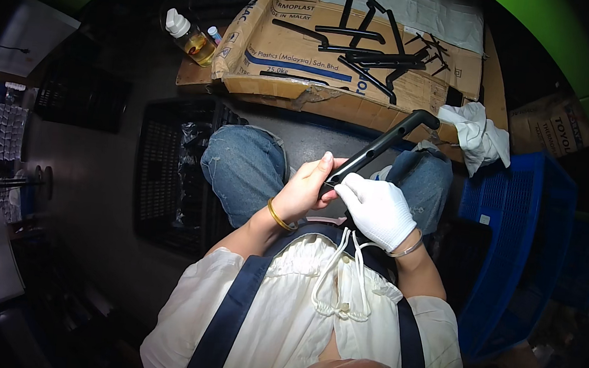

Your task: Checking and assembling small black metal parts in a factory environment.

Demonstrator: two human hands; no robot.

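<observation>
At left of centre, a black slatted plastic crate stands beside the person's knee. At upper left, a small bottle of amber liquid with a white cap sits next to flattened brown cardboard carrying loose black plastic bars. At centre, the bare left hand grips the lower end of a long black plastic handle with a bent tip; the white-gloved right hand closes on the same end. At right: white rag, blue plastic crate.
</observation>
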